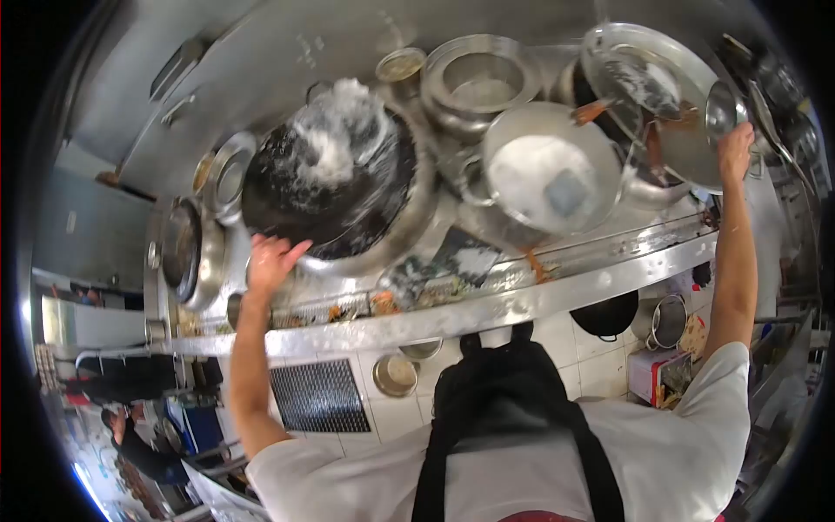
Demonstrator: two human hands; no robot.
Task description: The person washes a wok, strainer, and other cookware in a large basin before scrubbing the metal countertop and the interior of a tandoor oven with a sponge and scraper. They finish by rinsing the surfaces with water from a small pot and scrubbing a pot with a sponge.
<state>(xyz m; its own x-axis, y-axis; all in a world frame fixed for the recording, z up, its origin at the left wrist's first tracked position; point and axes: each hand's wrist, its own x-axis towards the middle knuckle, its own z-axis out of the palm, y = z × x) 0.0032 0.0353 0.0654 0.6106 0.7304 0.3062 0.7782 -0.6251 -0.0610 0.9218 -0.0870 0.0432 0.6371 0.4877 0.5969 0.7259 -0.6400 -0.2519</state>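
Observation:
My left hand (274, 259) is at the near left rim of a large black wok (304, 204), fingers curled over the edge and thumb stretched out to the right. White, foamy water (344, 130) splashes up at the wok's far side. Far to the right, my right hand (738, 152) grips a shiny metal ladle (724, 111), whose round bowl shows above the fingers. Beside it stands a wide metal basin (622, 42) holding a wooden-handled strainer (639, 83). A two-handled pan (509, 130) with white suds and a grey-blue cloth or pad (565, 193) sits between my hands.
Metal pots (474, 52) line the back of the range. A dark scraper-like piece (465, 257) and food scraps lie along the front gutter (522, 277). On the floor are a black mat (319, 396) and a black wok (606, 315). A person (143, 444) is at far left.

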